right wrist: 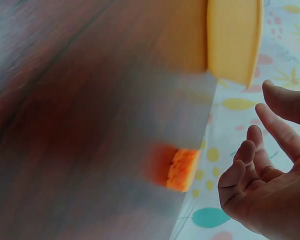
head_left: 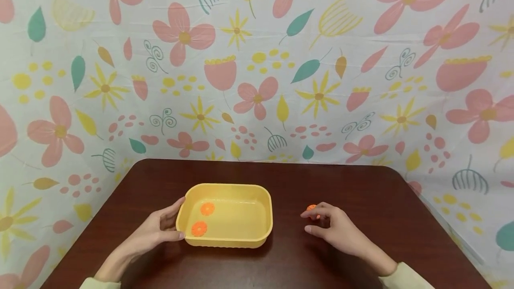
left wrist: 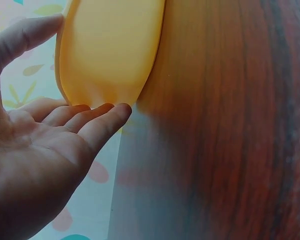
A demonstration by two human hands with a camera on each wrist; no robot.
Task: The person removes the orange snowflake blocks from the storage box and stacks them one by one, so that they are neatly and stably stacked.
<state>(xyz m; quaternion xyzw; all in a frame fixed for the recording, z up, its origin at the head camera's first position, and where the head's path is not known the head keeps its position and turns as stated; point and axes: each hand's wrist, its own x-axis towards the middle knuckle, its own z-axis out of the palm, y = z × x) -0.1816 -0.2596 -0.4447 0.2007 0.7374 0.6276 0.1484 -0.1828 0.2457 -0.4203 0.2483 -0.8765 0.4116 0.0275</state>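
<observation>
A yellow plastic basin with rounded corners stands on the table. Inside, toward its left end, lie two flat orange discs, a rear one and a front one, with scalloped edges. My left hand holds the basin's left end, thumb at the front corner and fingers along the end wall, as the left wrist view of the hand also shows. Another orange disc rests on the table to the right. Close over it hovers my right hand, fingers spread and loosely bent, nothing held; it partly hides the disc in the head view.
The dark brown wooden table has rounded far corners. Behind it and at both sides hangs a white cloth printed with flowers and leaves. A stretch of table separates the basin from the right hand.
</observation>
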